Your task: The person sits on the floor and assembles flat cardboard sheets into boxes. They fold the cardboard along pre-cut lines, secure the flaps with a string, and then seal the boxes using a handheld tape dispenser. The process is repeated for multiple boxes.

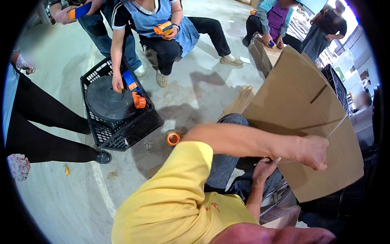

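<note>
My left arm, in a yellow sleeve, reaches across to the right, and my left hand (pixel 315 152) is closed in a fist over brown cardboard (pixel 292 97). A thin pale string (pixel 336 127) runs from the fist up to the cardboard's far right edge. Lower and nearer, my right hand (pixel 266 168) is bent with thumb and fingers close together at the cardboard's lower left edge. A pale strand shows between the two hands, apparently the same string. The large cardboard sheets stand tilted beside my knees. My left forearm hides part of them.
A black plastic crate (pixel 128 130) holds a round black lid (pixel 107 97), with blue and orange packages on it. An orange tape roll (pixel 172 139) lies on the floor by my knee. Several people sit or stand around, some holding small boxes. A cardboard carton (pixel 262 55) stands far right.
</note>
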Tool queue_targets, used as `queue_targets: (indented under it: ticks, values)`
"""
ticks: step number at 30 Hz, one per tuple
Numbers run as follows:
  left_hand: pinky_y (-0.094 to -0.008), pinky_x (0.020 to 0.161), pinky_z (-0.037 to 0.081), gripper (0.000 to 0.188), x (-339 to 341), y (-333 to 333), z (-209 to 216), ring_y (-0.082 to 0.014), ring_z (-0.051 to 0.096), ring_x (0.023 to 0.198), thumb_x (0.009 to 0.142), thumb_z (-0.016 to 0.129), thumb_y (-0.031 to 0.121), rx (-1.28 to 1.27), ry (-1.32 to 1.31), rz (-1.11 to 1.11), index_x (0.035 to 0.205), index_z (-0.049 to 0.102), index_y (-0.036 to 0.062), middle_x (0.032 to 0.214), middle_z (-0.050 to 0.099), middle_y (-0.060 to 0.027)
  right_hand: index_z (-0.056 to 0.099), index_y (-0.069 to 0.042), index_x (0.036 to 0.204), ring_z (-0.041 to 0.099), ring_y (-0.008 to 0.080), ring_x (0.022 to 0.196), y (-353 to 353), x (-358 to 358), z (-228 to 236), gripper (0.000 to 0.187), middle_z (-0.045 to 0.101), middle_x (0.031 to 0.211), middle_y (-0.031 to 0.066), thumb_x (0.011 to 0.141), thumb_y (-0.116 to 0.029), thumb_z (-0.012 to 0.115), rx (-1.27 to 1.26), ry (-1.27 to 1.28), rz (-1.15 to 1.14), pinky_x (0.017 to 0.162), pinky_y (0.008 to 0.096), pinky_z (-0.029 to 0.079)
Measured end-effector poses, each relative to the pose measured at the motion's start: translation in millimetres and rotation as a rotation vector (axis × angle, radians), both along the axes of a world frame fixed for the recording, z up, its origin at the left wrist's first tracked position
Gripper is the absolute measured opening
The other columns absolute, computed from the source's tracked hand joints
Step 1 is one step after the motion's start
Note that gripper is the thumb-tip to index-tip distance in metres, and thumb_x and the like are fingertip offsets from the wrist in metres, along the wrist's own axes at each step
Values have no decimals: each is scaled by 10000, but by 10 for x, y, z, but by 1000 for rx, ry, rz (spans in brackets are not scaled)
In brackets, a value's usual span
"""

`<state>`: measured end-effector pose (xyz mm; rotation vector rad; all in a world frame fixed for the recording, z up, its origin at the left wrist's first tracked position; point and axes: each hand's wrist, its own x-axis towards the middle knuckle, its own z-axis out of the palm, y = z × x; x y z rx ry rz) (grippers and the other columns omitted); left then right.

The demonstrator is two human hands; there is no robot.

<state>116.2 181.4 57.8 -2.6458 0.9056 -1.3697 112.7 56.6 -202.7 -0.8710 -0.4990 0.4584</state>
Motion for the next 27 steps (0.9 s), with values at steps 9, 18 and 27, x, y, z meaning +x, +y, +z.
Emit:
queue_targets:
  ticks: [9,18,27]
  values:
    - [-378,669,476,101,-68,-616,35,-178,707,684,841,670,239,1,-236,-136,789,624,167,701,697,51,526,-34,1440,566,271,1321,-662,148,403,472,578,1441,137,1104,-365,507,-206,44,-283,1139,426,441]
    - [-372,637,469,149,-99,-723,-142,-194,681,608,789,693,224,-204,-358,-229,706,586,163,618,651,46,509,-33,1464,542,256,1335,-882,29,393,473,567,1446,125,1117,-352,469,-242,-84,-383,1180,410,388]
    - [-404,712,520,34,-10,-441,-100,-221,748,768,905,640,167,-8,-104,-168,924,617,183,770,730,43,492,15,1488,498,283,1391,-827,143,429,631,508,1519,157,1074,-458,539,-334,-9,-425,1201,449,379]
